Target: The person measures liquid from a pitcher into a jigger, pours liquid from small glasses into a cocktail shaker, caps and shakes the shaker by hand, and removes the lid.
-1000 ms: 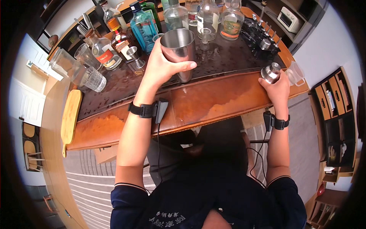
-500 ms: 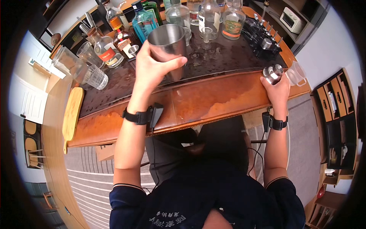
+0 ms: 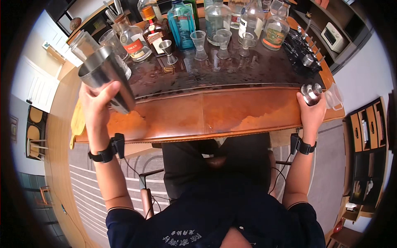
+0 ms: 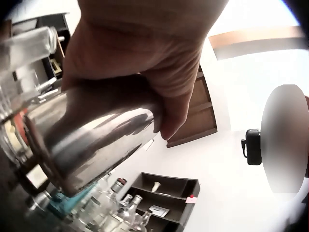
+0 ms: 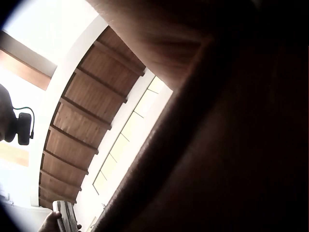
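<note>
In the head view the left hand (image 3: pixel 96 105) grips a tall steel shaker tin (image 3: pixel 113 82), tilted with its mouth up and leftward, above the table's left front part. The left wrist view shows the thumb and palm wrapped against the tin (image 4: pixel 96 133). At the table's right end, the right hand (image 3: pixel 312 113) holds a small metal shaker top (image 3: pixel 311 94) by its sides. The right wrist view is mostly dark skin, with the tin (image 5: pixel 65 216) small at the bottom left. Whatever is inside the tin cannot be seen.
Bottles, among them a blue one (image 3: pixel 181 25), line the table's back. A jigger (image 3: pixel 168 51) and several small glasses (image 3: pixel 199 45) stand before them. Glass vessels (image 3: pixel 82 44) are beside the tin, a wooden board (image 3: pixel 77 122) lies at left, and a clear cup (image 3: pixel 333 97) is beside the right hand.
The left hand has carried the tin leftward, from in front of the bottles to near the left glasses, and the tin leans more. The right hand keeps its hold on the metal top.
</note>
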A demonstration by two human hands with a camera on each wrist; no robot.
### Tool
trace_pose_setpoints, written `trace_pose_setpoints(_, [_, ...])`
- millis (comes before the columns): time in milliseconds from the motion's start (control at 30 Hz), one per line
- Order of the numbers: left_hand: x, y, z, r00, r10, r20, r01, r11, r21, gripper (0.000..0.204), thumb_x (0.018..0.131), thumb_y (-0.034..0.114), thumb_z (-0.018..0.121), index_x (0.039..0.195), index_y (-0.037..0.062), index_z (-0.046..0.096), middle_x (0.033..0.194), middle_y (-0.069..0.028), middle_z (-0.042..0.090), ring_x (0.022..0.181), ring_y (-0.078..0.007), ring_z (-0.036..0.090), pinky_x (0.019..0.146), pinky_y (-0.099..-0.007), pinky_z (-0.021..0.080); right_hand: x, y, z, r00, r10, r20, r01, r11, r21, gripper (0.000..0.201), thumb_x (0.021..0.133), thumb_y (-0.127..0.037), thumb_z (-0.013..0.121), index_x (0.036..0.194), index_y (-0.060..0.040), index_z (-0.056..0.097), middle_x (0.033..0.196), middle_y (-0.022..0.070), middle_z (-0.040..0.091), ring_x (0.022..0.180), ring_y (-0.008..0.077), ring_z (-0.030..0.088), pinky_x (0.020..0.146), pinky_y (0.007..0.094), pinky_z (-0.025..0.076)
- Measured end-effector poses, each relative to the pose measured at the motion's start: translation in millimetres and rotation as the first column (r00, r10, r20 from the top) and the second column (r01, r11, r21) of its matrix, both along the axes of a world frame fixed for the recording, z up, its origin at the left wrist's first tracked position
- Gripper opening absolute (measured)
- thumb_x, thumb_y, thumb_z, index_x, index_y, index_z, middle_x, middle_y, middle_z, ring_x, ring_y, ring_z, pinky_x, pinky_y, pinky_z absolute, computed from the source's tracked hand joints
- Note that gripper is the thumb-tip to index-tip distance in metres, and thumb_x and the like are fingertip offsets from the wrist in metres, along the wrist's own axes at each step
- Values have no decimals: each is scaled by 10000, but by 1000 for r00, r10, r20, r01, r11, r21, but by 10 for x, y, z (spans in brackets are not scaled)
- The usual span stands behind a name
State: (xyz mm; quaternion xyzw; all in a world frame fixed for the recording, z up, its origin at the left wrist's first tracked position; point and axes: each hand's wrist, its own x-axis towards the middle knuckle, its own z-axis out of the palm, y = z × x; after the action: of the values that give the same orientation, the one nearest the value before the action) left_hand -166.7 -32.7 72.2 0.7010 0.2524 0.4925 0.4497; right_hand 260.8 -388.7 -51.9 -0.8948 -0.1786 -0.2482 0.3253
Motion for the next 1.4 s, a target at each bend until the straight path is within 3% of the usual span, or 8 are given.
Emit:
trace_pose_setpoints(167, [-367,346,87,927,243,-287,-228,970,87,552,732,227,907,1156,-2,637,991,-62,691,870,-132,641,822,-300,519,68,-20,-71,999,-27,33,28,999,-18,880,748,-468,893,1366,63,562,1275,229,654,1179,378,613,1034,457,475])
trace_pose_setpoints(267, [-522,562,125,847,283,-450,-220,957,188,588,767,244,864,1243,-2,622,1045,-67,691,927,-159,657,850,-317,528,28,-8,-33,999,-44,-12,44,999,-22,876,760,-475,882,1368,66,559,1271,223,656,1179,372,613,1031,454,475])
trace_pose_setpoints(467, [-697,1044,96,739,360,-570,-279,933,227,550,732,204,835,1208,-2,655,1007,-73,698,897,-164,649,843,-318,523,-41,20,19,997,-73,-40,71,997,-34,851,769,-476,876,1366,47,568,1254,209,663,1173,361,616,1025,447,477])
trace_pose_setpoints(567, [-723,1242,97,608,460,-648,-283,887,364,598,699,218,842,1227,1,661,1014,-109,723,906,-207,671,862,-361,529,-36,18,-5,996,-87,6,87,995,-42,838,772,-472,876,1363,38,572,1251,208,663,1173,360,616,1023,444,479])
trace_pose_setpoints(667, [-691,1343,104,508,540,-671,-276,840,467,685,654,227,850,1270,6,646,1042,-147,735,932,-259,702,888,-382,535,-28,12,-15,997,-79,9,79,996,-38,835,773,-470,876,1360,41,574,1253,211,662,1175,361,615,1019,444,481])
trace_pose_setpoints(867, [-594,1387,123,431,632,-644,-160,756,634,771,609,215,847,1315,20,609,1066,-210,726,991,-340,713,906,-408,541,-69,26,22,997,-70,-13,70,997,-27,821,774,-462,878,1342,53,583,1235,218,667,1151,361,625,996,443,494])
trace_pose_setpoints(967, [-477,1275,224,339,623,-705,-160,777,609,795,592,202,836,1325,11,593,1089,-216,709,1040,-401,671,912,-432,535,-7,11,-58,995,-76,70,79,996,-43,817,775,-456,878,1337,59,585,1216,216,674,1121,355,632,978,439,499])
trace_pose_setpoints(1400, [-425,1421,199,222,745,-629,3,644,765,804,604,131,806,1370,103,562,1158,-170,649,1072,-392,652,909,-455,545,-49,13,-2,997,-77,19,78,996,-34,805,776,-450,880,1327,60,591,1222,222,673,1139,369,626,992,447,494])
